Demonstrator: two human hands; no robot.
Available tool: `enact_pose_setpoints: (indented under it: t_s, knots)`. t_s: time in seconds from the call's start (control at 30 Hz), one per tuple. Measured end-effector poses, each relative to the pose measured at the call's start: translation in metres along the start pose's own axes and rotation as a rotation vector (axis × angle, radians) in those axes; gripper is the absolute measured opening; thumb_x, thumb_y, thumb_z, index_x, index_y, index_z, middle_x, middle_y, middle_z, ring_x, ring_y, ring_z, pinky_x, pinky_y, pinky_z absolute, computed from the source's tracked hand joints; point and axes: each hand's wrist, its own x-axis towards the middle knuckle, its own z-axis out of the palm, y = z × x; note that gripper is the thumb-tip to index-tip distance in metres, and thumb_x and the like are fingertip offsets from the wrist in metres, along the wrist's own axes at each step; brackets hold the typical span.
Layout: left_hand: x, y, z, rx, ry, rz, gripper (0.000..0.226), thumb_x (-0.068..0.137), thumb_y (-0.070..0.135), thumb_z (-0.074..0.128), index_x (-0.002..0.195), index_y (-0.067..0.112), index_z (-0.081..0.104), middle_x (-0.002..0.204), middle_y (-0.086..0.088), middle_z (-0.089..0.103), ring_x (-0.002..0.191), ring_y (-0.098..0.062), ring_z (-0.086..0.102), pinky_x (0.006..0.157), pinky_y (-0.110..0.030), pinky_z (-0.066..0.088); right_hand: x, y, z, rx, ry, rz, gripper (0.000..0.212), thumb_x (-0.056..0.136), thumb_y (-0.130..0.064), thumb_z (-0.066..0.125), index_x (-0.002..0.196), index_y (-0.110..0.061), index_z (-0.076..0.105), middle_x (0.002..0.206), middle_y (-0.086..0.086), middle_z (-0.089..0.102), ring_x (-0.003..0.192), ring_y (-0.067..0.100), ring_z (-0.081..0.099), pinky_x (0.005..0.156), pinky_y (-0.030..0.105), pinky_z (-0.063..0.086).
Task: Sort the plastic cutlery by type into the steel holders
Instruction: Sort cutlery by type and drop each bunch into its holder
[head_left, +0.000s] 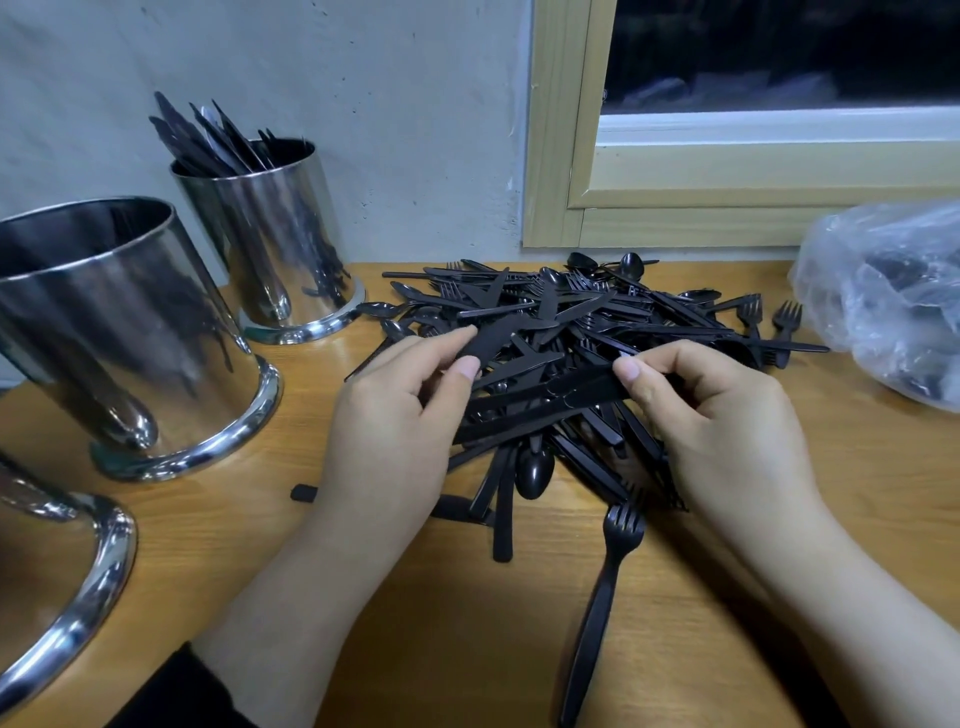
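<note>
Lying across frame centre, a bundle of black knives (540, 402) has its long axis running from lower left up to the right. The right hand (727, 431) pinches its right end between thumb and curled fingers; the left hand (395, 415) pinches another knife (491, 340) at its lower end, blade pointing to the upper right. Both sit over the cutlery pile (587, 322) on the wooden table (208, 525). Individual pieces deep in the pile are hard to separate. One fork (605, 587) lies at lower centre, tines up-frame. At upper left, the far steel holder (275, 239) contains knives. The middle holder (119, 332) shows a dark interior; contents cannot be determined. A third holder (52, 582) is cut off at the left edge. A clear plastic bag (883, 291) at right holds dark cutlery.
</note>
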Motion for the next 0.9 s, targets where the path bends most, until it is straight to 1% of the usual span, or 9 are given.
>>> enact_pose_setpoints:
  t_s: [0.13, 0.23, 0.33, 0.5, 0.63, 0.7, 0.77, 0.87, 0.9]
  knots:
    - [-0.003, 0.005, -0.001, 0.030, -0.073, 0.089, 0.014, 0.096, 0.025, 0.064, 0.098, 0.036, 0.073, 0.089, 0.024, 0.065, 0.097, 0.013, 0.057, 0.080, -0.001, 0.041, -0.004, -0.003, 0.002, 0.041, -0.022, 0.022, 0.019, 0.092, -0.036, 0.066, 0.073, -0.033, 0.068, 0.061, -0.022, 0.062, 0.058, 0.000, 0.053, 0.052, 0.009, 0.036]
    - [-0.003, 0.004, 0.000, 0.071, -0.170, 0.187, 0.012, 0.097, 0.022, 0.063, 0.092, 0.026, 0.073, 0.098, 0.019, 0.064, 0.103, 0.009, 0.057, 0.086, -0.002, 0.038, -0.006, -0.004, 0.005, 0.115, -0.053, 0.043, 0.019, 0.092, -0.038, 0.065, 0.076, -0.029, 0.071, 0.055, -0.013, 0.059, 0.051, 0.004, 0.052, 0.050, 0.013, 0.037]
    - [-0.004, -0.002, 0.003, 0.076, -0.244, 0.265, 0.012, 0.100, 0.025, 0.059, 0.099, 0.025, 0.071, 0.099, 0.018, 0.064, 0.101, 0.001, 0.061, 0.085, -0.013, 0.046, -0.009, -0.007, 0.006, 0.170, -0.090, 0.029, 0.021, 0.092, -0.041, 0.062, 0.078, -0.028, 0.072, 0.052, -0.009, 0.053, 0.049, 0.006, 0.047, 0.050, 0.019, 0.036]
    - [-0.005, 0.000, 0.001, 0.090, -0.330, 0.300, 0.007, 0.100, 0.042, 0.047, 0.102, 0.041, 0.054, 0.081, 0.012, 0.065, 0.067, -0.014, 0.064, 0.057, -0.036, 0.051, -0.014, -0.013, 0.007, 0.217, -0.104, -0.013, 0.028, 0.097, -0.039, 0.053, 0.079, -0.027, 0.072, 0.062, -0.006, 0.061, 0.053, 0.007, 0.051, 0.054, 0.023, 0.040]
    - [-0.006, -0.001, 0.000, 0.070, -0.336, 0.304, 0.010, 0.102, 0.045, 0.046, 0.107, 0.041, 0.054, 0.078, 0.005, 0.068, 0.071, -0.018, 0.068, 0.061, -0.048, 0.058, -0.016, -0.022, 0.003, 0.350, -0.171, -0.018, 0.019, 0.090, -0.036, 0.060, 0.092, -0.026, 0.075, 0.069, -0.016, 0.068, 0.061, 0.001, 0.059, 0.057, 0.009, 0.042]
    - [-0.006, 0.000, -0.003, 0.028, -0.348, 0.277, 0.011, 0.103, 0.043, 0.048, 0.114, 0.044, 0.052, 0.078, 0.009, 0.067, 0.074, -0.016, 0.069, 0.067, -0.045, 0.059, -0.017, -0.023, 0.005, 0.334, -0.179, -0.032, 0.006, 0.088, -0.028, 0.069, 0.090, -0.028, 0.075, 0.069, -0.019, 0.068, 0.060, 0.001, 0.059, 0.057, 0.009, 0.041]
    - [-0.008, 0.000, -0.009, 0.034, -0.414, 0.205, 0.024, 0.101, 0.043, 0.051, 0.125, 0.048, 0.050, 0.080, 0.016, 0.067, 0.077, -0.009, 0.069, 0.070, -0.031, 0.055, -0.018, -0.024, 0.009, 0.262, -0.141, -0.064, 0.008, 0.091, -0.025, 0.070, 0.089, -0.032, 0.074, 0.077, -0.019, 0.071, 0.070, 0.002, 0.064, 0.065, 0.016, 0.046]
    - [-0.012, -0.009, -0.023, 0.113, -0.540, 0.093, 0.009, 0.100, 0.045, 0.052, 0.096, 0.042, 0.059, 0.073, 0.013, 0.065, 0.066, -0.004, 0.061, 0.060, -0.023, 0.049, -0.022, -0.029, 0.016, 0.194, -0.115, -0.105, 0.008, 0.092, -0.027, 0.069, 0.091, -0.033, 0.074, 0.089, -0.018, 0.073, 0.088, 0.007, 0.068, 0.079, 0.029, 0.053]
    - [-0.015, -0.014, -0.029, 0.126, -0.525, 0.072, 0.019, 0.100, 0.045, 0.051, 0.086, 0.035, 0.059, 0.070, 0.013, 0.061, 0.061, -0.004, 0.056, 0.056, -0.020, 0.044, -0.024, -0.032, 0.020, 0.191, -0.120, -0.113, 0.009, 0.093, -0.027, 0.068, 0.093, -0.033, 0.074, 0.090, -0.017, 0.073, 0.089, 0.007, 0.068, 0.080, 0.028, 0.053]
